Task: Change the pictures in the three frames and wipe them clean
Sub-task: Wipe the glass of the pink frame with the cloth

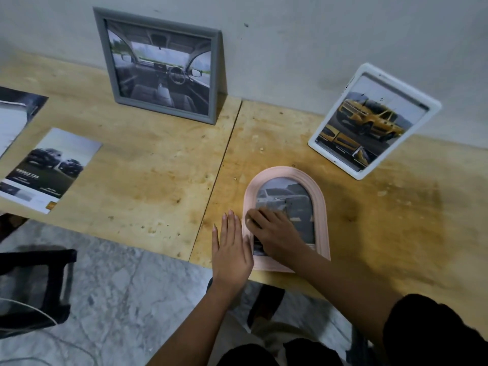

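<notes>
Two loose car prints [50, 170] lie at 9 o'clock on the worktop [158, 159], and a grey frame [163, 109] leans on the wall at 11 o'clock. The pink arched frame [320, 207], the one being worked on, lies flat at 6 o'clock, close to the near edge, with a picture already behind its glass. The left hand [232, 249] lies flat just beside its left rim, fingers [230, 220] straight and close together, holding nothing. The right hand [272, 231] is on the glass, its fingers [260, 215] bent and bunched, pressing down. A pale patch shows at their tips, but I cannot tell if it is a cloth. This looks like the wiping step. It would go best with the left palm bracing the rim so the frame cannot skid off the edge, and light strokes running the full length of the glass. A white frame [401, 87] stands tilted at 2 o'clock
</notes>
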Tool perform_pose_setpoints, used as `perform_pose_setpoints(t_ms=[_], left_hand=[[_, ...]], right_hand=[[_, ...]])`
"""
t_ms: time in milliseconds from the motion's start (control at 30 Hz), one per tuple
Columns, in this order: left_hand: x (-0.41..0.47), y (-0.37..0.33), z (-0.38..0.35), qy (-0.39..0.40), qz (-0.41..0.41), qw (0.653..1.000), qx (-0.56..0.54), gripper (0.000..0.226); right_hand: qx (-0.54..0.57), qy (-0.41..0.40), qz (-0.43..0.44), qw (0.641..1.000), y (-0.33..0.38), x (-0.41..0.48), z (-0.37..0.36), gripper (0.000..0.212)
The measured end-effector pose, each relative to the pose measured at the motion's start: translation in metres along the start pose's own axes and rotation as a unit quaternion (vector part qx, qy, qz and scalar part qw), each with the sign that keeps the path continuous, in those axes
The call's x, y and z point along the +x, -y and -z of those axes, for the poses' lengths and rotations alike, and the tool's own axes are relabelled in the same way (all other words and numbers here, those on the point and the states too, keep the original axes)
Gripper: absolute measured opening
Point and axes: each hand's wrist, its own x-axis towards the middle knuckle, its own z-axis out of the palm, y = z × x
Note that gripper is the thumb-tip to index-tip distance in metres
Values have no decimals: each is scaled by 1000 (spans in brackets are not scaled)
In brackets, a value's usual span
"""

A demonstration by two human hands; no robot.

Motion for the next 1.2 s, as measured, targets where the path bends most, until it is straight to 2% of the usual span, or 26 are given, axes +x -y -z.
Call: perform_pose_setpoints(t_ms=[200, 400, 500, 567, 800, 867, 933, 967, 1033, 1100, 1200], left_hand=[[-1, -1, -1, -6, 5, 1000, -8, 56], [-1, -2, 0, -3, 6, 1000, -24, 57], [-1, -3, 0, -3, 7, 1000, -28, 57], [-1, -5, 1, -4, 18, 999, -28, 56], [-3, -7, 1, -9, 40, 999, -34, 57], [-2, -6, 4, -6, 39, 999, -34, 59], [2, -9, 11, 8, 50, 997, -61, 62], [5, -12, 15, 13, 61, 995, -77, 64], [11, -18, 20, 12, 66, 993, -94, 68], [16, -24, 19, 14, 53, 994, -98, 71], [22, -28, 10, 19, 43, 997, -64, 69]], right_hand=[[-39, 17, -54, 998, -8, 25, 1, 32], [-74, 62, -101, 990, -28, 54, 8, 19], [-88, 78, -139, 983, -43, 62, 15, 25], [-65, 83, -155, 982, -56, 63, 18, 30], [14, 53, -293, 955, -95, 27, 22, 37], [119, 1, -372, 921, -100, 11, 22, 38], [210, -90, -439, 869, -99, -5, 23, 34], [231, -127, -450, 853, -95, -12, 24, 32], [262, -154, -439, 846, -80, -23, 22, 32], [286, -148, -430, 843, -63, -27, 15, 34], [247, -117, -446, 853, -48, -24, 0, 38]])
